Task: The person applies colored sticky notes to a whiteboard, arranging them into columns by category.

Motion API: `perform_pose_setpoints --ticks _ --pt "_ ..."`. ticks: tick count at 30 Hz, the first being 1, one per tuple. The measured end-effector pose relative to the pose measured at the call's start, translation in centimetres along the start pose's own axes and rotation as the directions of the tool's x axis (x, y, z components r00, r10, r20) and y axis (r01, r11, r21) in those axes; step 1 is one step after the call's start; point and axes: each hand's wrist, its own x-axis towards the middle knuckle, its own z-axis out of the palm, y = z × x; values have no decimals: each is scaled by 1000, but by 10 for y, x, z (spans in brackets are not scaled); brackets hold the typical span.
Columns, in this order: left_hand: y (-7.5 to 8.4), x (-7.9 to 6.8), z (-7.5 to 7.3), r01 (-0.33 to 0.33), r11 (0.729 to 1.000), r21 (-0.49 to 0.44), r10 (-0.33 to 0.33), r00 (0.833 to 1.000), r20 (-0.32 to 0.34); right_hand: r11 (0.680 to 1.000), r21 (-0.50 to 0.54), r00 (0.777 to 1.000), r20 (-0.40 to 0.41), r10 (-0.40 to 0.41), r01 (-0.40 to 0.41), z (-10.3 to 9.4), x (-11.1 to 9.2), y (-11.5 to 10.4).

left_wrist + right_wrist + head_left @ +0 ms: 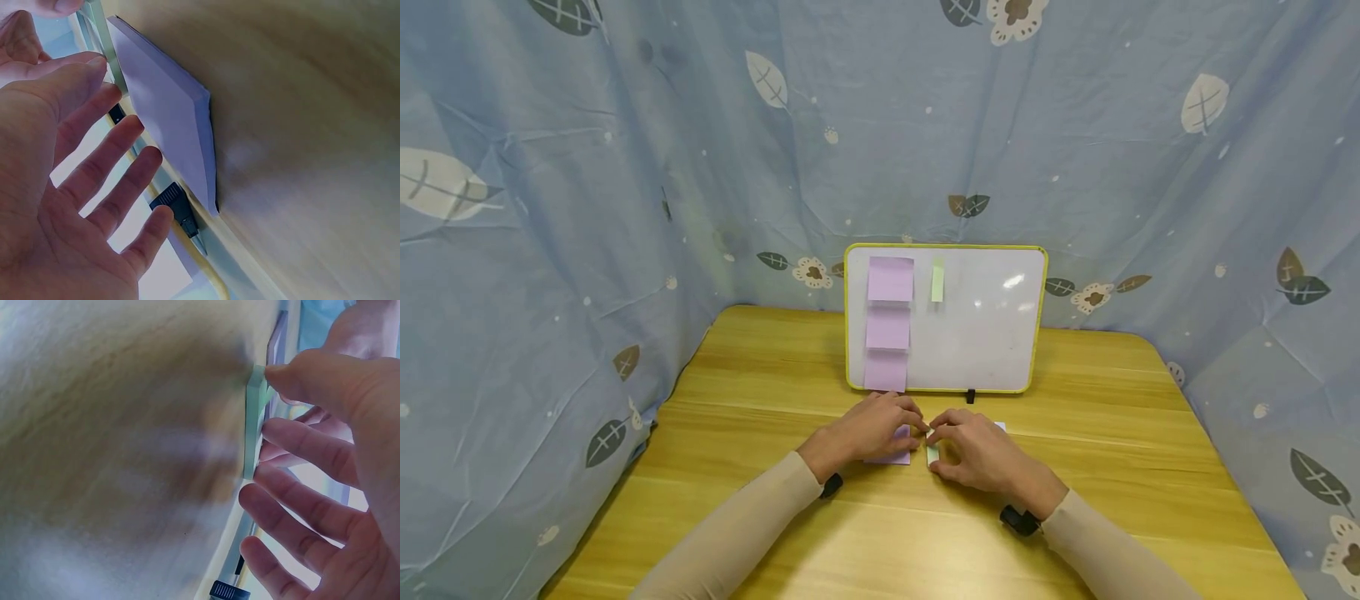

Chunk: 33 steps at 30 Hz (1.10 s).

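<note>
A narrow pad of light green sticky notes (pixel 933 451) lies on the table between both hands. My right hand (pixel 981 450) grips it, with the thumb at its near end and fingertips along the far part; a green sheet edge shows beside the thumb in the right wrist view. My left hand (pixel 876 427) reaches over a purple sticky note pad (pixel 164 103), its index fingertip at the green pad (pixel 253 419) and its other fingers loosely spread. On the whiteboard (pixel 973 333), three purple notes (pixel 889 327) form a left column, with one green note (pixel 937 283) to their right.
The yellow-framed whiteboard stands upright on the wooden table (pixel 760 358), with a small black foot (pixel 971 397) at its lower edge. Behind my right hand a pale corner (pixel 1000 426) peeks out. A patterned blue curtain (pixel 880 125) surrounds the table.
</note>
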Motion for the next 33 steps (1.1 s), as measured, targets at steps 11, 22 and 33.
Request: perform_pose_setpoints --ticks 11,22,33 --pt "4 0 0 20 1000 10 -20 1000 -8 995 91 998 -34 45 -41 0 1 0" --pt "15 4 1 60 998 37 -57 997 -60 977 184 983 -120 136 -112 -2 5 -1" --pt "24 14 4 93 996 13 -90 987 -134 969 205 969 -174 175 -139 -2 6 -1"
